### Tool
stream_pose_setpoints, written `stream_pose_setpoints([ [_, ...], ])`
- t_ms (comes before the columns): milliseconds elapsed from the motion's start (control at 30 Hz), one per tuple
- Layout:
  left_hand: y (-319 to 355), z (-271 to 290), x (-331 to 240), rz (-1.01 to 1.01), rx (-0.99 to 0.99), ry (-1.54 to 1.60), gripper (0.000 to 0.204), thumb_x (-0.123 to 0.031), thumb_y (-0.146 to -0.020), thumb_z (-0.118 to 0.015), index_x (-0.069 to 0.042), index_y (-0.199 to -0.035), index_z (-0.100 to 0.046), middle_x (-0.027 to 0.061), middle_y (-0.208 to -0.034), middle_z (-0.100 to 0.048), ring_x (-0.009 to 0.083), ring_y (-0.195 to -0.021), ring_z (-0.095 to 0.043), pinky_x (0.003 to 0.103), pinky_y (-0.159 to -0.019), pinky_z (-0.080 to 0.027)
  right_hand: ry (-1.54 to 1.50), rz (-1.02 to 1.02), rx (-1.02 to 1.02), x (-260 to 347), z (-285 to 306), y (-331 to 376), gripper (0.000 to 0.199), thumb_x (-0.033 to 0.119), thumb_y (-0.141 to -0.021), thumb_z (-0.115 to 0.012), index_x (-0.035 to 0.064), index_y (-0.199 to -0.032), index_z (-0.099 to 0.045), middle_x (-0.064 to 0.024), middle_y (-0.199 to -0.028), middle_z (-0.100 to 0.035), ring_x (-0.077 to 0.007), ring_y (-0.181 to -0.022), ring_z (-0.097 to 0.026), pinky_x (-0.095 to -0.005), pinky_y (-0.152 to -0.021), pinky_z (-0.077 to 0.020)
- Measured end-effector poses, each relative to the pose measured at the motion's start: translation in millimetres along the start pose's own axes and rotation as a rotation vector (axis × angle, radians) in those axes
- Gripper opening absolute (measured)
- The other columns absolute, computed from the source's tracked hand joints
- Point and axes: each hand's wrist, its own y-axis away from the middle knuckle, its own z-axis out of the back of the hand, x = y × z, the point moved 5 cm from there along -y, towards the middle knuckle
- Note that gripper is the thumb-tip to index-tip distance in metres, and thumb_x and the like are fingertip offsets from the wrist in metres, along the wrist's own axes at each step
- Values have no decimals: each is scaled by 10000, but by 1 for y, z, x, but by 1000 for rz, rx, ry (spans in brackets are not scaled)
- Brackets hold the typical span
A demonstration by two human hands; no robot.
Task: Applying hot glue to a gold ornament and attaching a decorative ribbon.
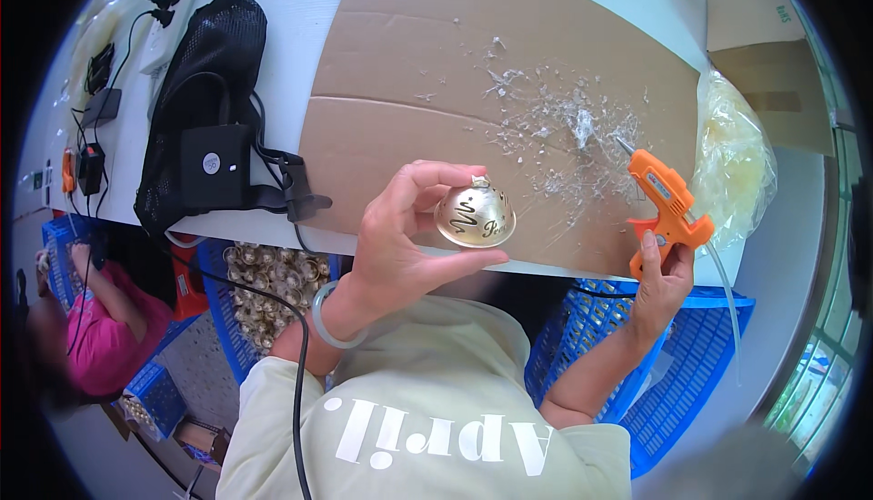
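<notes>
Between the fingers and thumb of my left hand (400, 218) is a shiny gold bell-shaped ornament (476, 215) with dark script and a zigzag pattern. A small loop or cap tops it, and its wide rim faces down toward me. My right hand (662, 280) is wrapped round the handle of an orange hot glue gun (666, 195), whose nozzle points up and left. A clear glue stick (730, 309) trails from the gun's back. Near the nozzle, strings and blobs of dried glue (582, 127) cover part of the cardboard sheet (391, 55).
A black mesh bag (205, 73) and a strapped black box (215, 165) lie left on the white table. Blue baskets (218, 318) stand below, one full of gold ornaments (273, 282). A plastic bag (737, 145) and a carton (764, 55) are right. Another person in pink (114, 327) sits left.
</notes>
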Motion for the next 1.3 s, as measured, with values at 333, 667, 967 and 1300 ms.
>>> stream_pose_setpoints([
  [333, -2, 5, -5, -53, 7, -41, 611, -23, -665, -872, -17, -1186, -554, 148, -1230, -588, 186, -1078, -628, 292, -867, -581, -280, 92, 448, 52, -34, 42, 481, 203, -936, -622, -32, -1326, -466, -191, -1006, -674, -131, -777, -627, -257, -694, -502],
  [667, -4, 7, -8, -28, 22, -11, 574, -49, -678, -869, -35, -1164, -564, 105, -1194, -565, 174, -1071, -623, 275, -863, -581, -143, 57, 485, 51, -58, 61, 416, 237, -956, -619, -43, -1249, -522, -131, -940, -666, -99, -720, -580, -224, -639, -471],
  [967, -3, 9, -7, 10, 35, 21, 579, -65, -679, -876, -24, -1161, -558, 110, -1194, -561, 174, -1081, -621, 277, -889, -563, -175, 79, 536, 53, -68, 63, 197, 45, -958, -591, -15, -1142, -554, -76, -969, -668, -117, -845, -604, -241, -748, -472],
  [1300, -2, 11, -7, 65, 69, 28, 638, 9, -667, -865, 12, -1206, -524, 150, -1226, -560, 192, -1137, -592, 293, -958, -515, -117, 102, 496, 53, -70, 63, 366, 214, -951, -638, -44, -1192, -542, -104, -947, -661, -136, -795, -614, -240, -651, -481],
])
